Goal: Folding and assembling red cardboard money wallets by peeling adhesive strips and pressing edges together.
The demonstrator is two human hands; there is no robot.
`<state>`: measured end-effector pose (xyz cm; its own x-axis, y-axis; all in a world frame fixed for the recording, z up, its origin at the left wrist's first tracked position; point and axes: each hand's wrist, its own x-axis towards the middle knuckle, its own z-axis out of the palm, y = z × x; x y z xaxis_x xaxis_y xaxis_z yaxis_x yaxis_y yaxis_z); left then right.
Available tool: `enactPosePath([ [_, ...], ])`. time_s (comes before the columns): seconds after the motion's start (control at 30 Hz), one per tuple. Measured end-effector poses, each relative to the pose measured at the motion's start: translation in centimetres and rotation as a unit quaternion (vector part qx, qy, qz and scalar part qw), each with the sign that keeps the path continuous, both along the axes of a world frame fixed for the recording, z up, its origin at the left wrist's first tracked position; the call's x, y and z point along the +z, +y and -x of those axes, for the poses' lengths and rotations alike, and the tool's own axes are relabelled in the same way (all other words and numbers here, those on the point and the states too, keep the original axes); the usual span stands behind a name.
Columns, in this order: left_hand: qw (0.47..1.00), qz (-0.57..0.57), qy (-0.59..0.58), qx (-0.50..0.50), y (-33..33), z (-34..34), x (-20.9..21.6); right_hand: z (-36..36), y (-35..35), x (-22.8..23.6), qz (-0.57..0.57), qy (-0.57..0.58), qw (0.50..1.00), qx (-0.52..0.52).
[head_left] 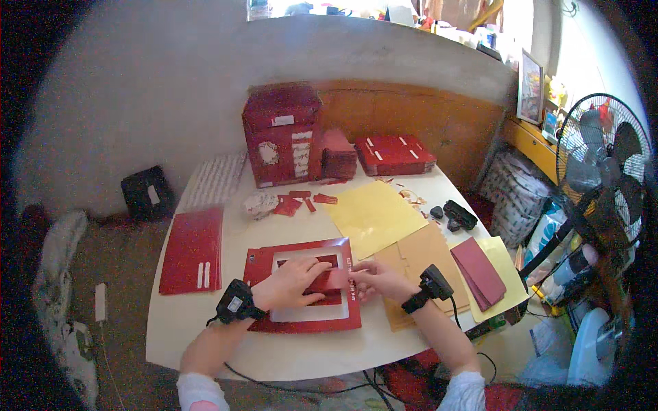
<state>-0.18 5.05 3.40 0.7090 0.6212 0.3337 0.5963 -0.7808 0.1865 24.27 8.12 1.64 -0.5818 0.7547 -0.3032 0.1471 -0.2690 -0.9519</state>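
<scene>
In front of me lies a flat red printed cardboard piece with a white frame around a dark red middle. My left hand rests palm down across its middle, fingers spread, holding it against the table. A small pinkish-red paper piece lies under and beside the fingers of that hand. Its right end is pinched by my right hand, over the right edge of the cardboard. The fingertips of my right hand partly overlap that end. Black devices are strapped to both wrists.
Flat red cardboard lies at the left. Yellow sheets, tan sheets and pinkish-red paper pieces lie to the right. Behind stand a dark red box and red stacks. Paper scraps are nearby; a fan stands right.
</scene>
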Motion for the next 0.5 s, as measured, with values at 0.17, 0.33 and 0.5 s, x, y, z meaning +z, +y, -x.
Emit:
enactPosePath([
  [0.17,0.998,0.032,0.049,0.023,-0.5,1.2,-0.3,-0.3,-0.2,-1.5,-0.041,0.001,0.999,-0.012],
  [0.33,0.998,0.0,0.055,0.025,-0.6,1.4,-1.6,0.0,0.1,-0.6,-0.032,-0.047,0.998,-0.009],
  [0.5,0.995,0.019,0.087,0.037,-1.0,0.5,-1.4,-0.5,-0.2,-1.0,-0.103,-0.047,0.993,-0.012],
])
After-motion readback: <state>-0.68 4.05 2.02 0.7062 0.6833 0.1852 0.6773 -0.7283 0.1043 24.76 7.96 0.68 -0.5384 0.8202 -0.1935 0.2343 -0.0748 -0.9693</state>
